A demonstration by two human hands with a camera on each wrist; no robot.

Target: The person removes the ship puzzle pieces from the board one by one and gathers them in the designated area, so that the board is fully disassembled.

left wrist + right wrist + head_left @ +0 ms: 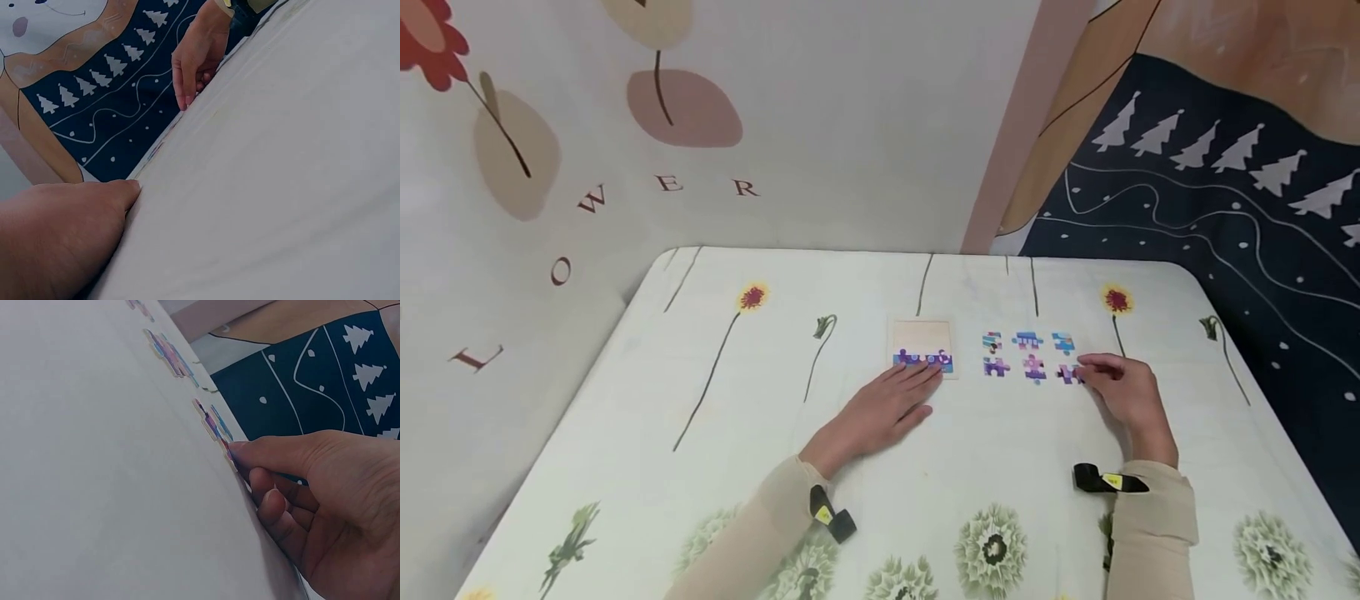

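Note:
A square wooden puzzle tray (922, 332) holds a joined row of purple-and-blue jigsaw pieces (904, 359) along its near side; the rest of its base shows bare wood. My left hand (880, 408) lies flat with extended fingers, its fingertips on the tray's near edge and the lowest pieces. At the right, my right hand (1127, 400) pinches the right edge of a purple jigsaw piece (1067, 375), the nearest-right one of the loose group. In the right wrist view the thumb meets this piece (212, 422) while the other fingers curl beneath the palm.
Several more loose pieces lie in two rows between tray and right hand, among them a pink one (1033, 367), a purple one (996, 367) and a blue one (1063, 342). A flower-printed white cloth (760, 400) covers the table. Printed curtains (865, 125) hang behind its far edge.

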